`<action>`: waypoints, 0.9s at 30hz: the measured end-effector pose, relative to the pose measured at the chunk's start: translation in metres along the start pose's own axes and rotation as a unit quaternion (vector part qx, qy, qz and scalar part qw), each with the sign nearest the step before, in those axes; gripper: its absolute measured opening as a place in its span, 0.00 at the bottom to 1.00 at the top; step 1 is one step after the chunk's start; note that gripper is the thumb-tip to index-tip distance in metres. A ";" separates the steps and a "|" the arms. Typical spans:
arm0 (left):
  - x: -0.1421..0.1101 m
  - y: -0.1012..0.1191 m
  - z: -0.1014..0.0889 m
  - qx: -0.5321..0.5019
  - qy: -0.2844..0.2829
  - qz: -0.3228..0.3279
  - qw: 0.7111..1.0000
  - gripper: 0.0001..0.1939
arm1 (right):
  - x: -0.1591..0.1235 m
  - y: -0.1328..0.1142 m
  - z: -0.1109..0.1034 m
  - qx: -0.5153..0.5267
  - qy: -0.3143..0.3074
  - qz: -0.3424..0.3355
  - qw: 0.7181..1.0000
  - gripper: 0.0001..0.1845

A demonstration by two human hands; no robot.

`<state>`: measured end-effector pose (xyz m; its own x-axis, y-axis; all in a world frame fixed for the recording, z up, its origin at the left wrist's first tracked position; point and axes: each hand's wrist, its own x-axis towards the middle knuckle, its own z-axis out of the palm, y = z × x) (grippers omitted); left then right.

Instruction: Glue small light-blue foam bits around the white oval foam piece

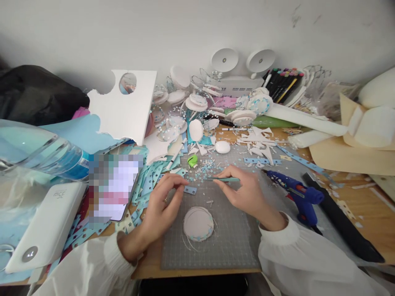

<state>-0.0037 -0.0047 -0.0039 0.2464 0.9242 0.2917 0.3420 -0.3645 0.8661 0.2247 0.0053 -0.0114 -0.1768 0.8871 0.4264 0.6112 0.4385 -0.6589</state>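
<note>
My left hand (163,201) pinches one end of a small blue paper strip (190,190) and presses it on the grey cutting mat (234,242). My right hand (243,191) is closed around a thin teal craft knife (224,179), its tip pointing left toward the strip. Just below both hands, a round white disc (198,224) with a blue dotted rim lies on the mat. Tiny blue and white paper bits (205,168) are scattered just beyond my fingers.
A blue glue gun (296,193) lies right of the mat beside a black ruler (342,224). At left sit a phone (112,187), a white power bank (43,228), a plastic bottle (40,152) and blue strips. White foam board (126,107), discs and markers (282,84) crowd the back.
</note>
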 end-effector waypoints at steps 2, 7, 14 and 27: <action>-0.001 0.000 0.000 0.001 -0.005 -0.001 1.000 0.08 | -0.001 0.001 0.002 -0.013 -0.002 -0.022 1.000 0.05; -0.002 0.000 0.000 -0.003 -0.013 0.000 1.000 0.08 | -0.004 0.000 0.006 -0.024 0.005 -0.041 0.999 0.04; -0.002 0.000 0.000 -0.004 -0.012 0.004 1.000 0.08 | -0.003 -0.004 0.006 0.039 0.039 0.010 0.998 0.04; -0.002 -0.001 0.003 0.000 -0.026 0.003 1.000 0.06 | -0.001 -0.021 -0.003 0.283 0.053 0.068 0.955 0.08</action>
<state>-0.0023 -0.0061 -0.0066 0.2946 0.9151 0.2755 0.3404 -0.3698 0.8645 0.2141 -0.0048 0.0038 -0.0281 0.9349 0.3538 0.1018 0.3548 -0.9294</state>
